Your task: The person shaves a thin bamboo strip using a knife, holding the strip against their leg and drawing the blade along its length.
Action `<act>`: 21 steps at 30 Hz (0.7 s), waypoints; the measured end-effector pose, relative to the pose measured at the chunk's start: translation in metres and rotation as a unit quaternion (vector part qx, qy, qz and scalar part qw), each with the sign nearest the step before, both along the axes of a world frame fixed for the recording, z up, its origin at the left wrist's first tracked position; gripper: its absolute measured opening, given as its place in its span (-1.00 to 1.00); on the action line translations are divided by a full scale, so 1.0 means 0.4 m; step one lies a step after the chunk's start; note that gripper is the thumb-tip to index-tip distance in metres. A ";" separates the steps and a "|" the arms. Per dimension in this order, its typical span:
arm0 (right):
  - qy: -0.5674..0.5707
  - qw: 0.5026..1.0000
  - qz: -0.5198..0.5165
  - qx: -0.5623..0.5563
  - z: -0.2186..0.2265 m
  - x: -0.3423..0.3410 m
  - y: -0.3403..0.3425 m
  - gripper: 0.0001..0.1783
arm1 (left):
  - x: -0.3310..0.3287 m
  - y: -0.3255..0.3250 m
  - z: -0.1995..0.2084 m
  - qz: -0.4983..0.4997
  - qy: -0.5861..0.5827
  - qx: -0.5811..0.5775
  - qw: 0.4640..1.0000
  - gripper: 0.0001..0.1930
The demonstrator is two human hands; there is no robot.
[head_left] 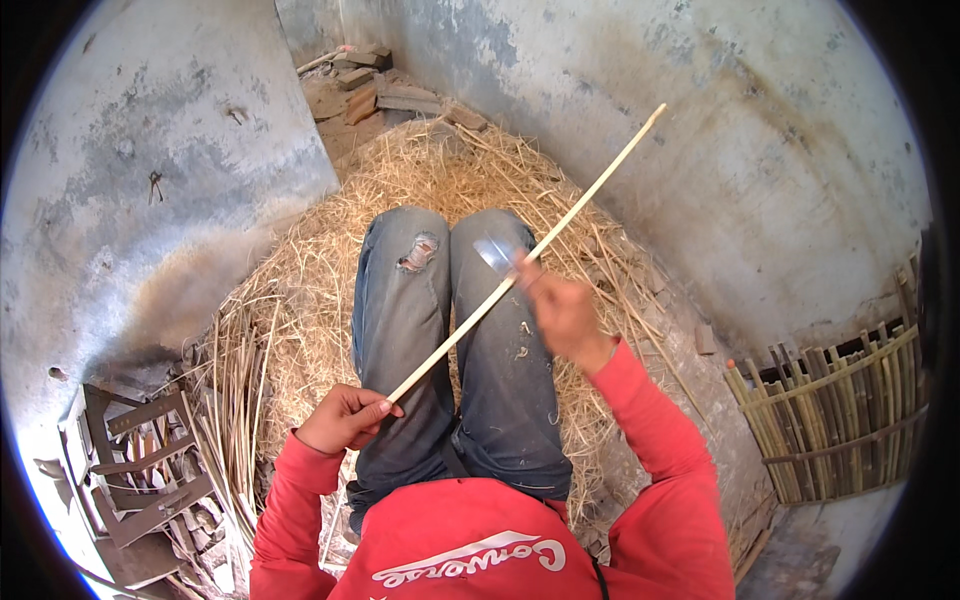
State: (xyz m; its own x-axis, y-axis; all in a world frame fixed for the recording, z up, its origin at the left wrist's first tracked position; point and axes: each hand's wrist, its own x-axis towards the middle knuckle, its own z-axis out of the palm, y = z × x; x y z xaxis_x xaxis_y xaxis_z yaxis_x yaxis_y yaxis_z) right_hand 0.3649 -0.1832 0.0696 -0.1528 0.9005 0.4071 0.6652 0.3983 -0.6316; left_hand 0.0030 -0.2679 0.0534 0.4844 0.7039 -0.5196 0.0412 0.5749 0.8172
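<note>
A long, pale, peeled stick (600,185) slants across my lap, from low on the left to high on the right. Its lower end is pinched in my left hand (345,418), thumb on top, over my left thigh. My right hand (568,312) is closed about halfway along the stick, above my right knee, and is smeared by motion. A shiny knife blade (493,253) sticks out from it to the left, blurred and up against the stick; the knife's handle is hidden in the fingers.
Straw-like shavings (410,165) heap around my legs. Long thin strips (235,370) lie at the left, beside a brown frame (150,460). At the right stands a basket-like panel of upright slats (840,420). Bricks (405,98) lie far off, between the left wall (200,120) and right wall (740,200).
</note>
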 end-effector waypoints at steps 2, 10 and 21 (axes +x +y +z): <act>0.046 0.997 0.058 0.030 -0.016 -0.025 -0.011 -0.61 | 0.003 -0.001 0.000 0.006 -0.004 -0.006 1.000 -0.71; 0.223 0.974 -0.029 0.008 0.040 0.041 0.020 -0.50 | 0.022 -0.022 0.015 0.016 0.086 0.098 0.991 -0.76; 0.147 0.981 -0.123 0.032 0.042 0.108 0.071 -0.43 | -0.083 -0.078 -0.061 0.087 0.151 0.323 0.930 -0.79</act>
State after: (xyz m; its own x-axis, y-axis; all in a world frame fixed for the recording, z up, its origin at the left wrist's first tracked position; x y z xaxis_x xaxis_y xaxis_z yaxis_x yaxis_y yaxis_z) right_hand 0.4079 -0.1547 0.0862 0.1987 0.8666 0.4578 0.5388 0.2936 -0.7896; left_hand -0.0302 -0.2989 0.0292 0.2348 0.9705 -0.0550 0.2778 -0.0128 0.9605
